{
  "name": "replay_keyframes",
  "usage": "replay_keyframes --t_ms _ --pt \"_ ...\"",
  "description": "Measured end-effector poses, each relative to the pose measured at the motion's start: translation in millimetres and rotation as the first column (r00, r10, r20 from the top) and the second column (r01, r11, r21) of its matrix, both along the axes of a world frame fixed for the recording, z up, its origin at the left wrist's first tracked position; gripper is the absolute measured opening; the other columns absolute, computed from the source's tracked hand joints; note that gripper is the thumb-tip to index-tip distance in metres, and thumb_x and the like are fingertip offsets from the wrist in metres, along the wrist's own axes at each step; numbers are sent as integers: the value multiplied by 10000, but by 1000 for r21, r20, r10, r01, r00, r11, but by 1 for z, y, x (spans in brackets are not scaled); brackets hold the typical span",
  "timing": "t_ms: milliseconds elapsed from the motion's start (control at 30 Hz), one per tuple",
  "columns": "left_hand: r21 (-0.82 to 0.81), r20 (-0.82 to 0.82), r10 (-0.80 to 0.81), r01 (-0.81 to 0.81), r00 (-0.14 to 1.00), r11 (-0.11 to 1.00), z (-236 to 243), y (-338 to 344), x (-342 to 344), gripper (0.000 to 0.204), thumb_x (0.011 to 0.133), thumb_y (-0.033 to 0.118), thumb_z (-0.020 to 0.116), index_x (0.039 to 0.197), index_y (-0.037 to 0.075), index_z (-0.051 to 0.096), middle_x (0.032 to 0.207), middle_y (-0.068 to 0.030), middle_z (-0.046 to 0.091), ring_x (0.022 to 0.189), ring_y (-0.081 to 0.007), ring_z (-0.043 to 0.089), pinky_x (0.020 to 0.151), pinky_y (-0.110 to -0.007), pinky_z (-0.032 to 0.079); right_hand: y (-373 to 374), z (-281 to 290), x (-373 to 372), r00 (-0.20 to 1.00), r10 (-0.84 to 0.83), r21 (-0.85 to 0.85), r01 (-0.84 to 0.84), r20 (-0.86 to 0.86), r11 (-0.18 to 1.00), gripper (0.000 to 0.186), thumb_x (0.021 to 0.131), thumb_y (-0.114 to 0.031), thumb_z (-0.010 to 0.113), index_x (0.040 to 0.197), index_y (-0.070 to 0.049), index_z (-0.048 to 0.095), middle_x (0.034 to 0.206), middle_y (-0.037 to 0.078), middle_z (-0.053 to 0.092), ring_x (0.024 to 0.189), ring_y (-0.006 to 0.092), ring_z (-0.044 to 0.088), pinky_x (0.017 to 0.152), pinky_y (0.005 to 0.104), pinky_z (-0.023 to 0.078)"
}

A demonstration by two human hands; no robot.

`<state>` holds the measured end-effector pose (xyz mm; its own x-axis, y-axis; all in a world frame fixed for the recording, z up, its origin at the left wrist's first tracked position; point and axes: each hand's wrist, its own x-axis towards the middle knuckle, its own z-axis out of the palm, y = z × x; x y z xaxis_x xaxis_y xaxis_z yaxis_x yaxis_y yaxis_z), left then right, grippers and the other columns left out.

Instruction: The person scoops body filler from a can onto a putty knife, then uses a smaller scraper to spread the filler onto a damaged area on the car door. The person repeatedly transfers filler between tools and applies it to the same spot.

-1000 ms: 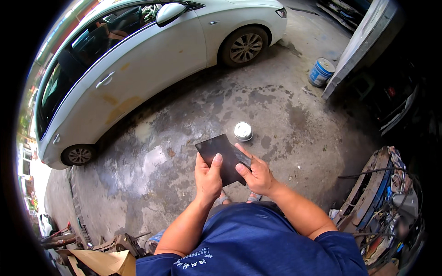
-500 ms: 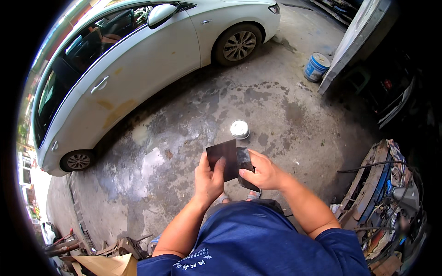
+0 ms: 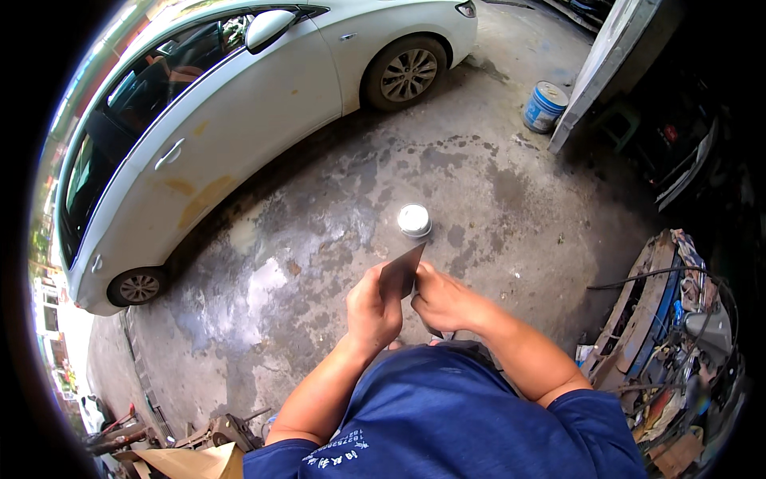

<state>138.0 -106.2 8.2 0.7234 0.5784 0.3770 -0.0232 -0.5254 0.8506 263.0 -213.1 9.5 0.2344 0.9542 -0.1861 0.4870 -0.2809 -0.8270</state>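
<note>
Dk sheet [image 3: 402,272] turned, narrower | L hand [image 3: 372,313] grips it | R hand [image 3: 444,300] holds dk pc [image 3: 433,330]

Blue/wht bucket [image 3: 546,108] nr grey post [image 3: 600,72], scrap pile [image 3: 661,327] R side, cardboard [image 3: 195,461] btm L

The dark sheet [image 3: 401,274] looks thin, smooth and nearly matt; too little of the black piece [image 3: 433,329] shows to judge its finish. The car [image 3: 279,112] wears glossy white paint broken by dull, yellowish patches [image 3: 206,199], with smooth glass windows and metallic-looking wheel spokes. The floor [image 3: 495,239] is rough, stained concrete, shiny in places. The shirt [image 3: 455,415] is soft, matt cloth; the carton [image 3: 191,461] is matt brown cardboard.
</note>
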Motion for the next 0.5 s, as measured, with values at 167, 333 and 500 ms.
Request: replay_keyframes --t_ms 167,333,500 --pt "-105 -20 28 -30 999 994 2 10 1 222 867 -32 556 1088 -10 552 905 -193 669 792 -303 689 690 -340 528 -11 10 -5 993 -68 107 58 92 993 439 804 -73 474 1201 102 405 1143 320 480 1026 484 520 888 491 444" --pt "25 34 6 -7 999 1000 4 3 1 235 863 -64 536 1091 -11 559 892 -186 659 782 -293 676 685 -334 522 -4 8 -10 986 -54 -28 59 157 998 416 803 -75 480 1180 89 417 1123 305 489 1020 482 521 879 504 440" --pt "85 34 -2 -1 999 996 17 4 7 238 859 -80 529 1087 -19 558 881 -173 661 776 -280 677 681 -328 523 -4 19 -11 981 -104 7 104 164 995 412 808 -94 490 1181 72 434 1105 285 511 991 469 541 845 511 456"
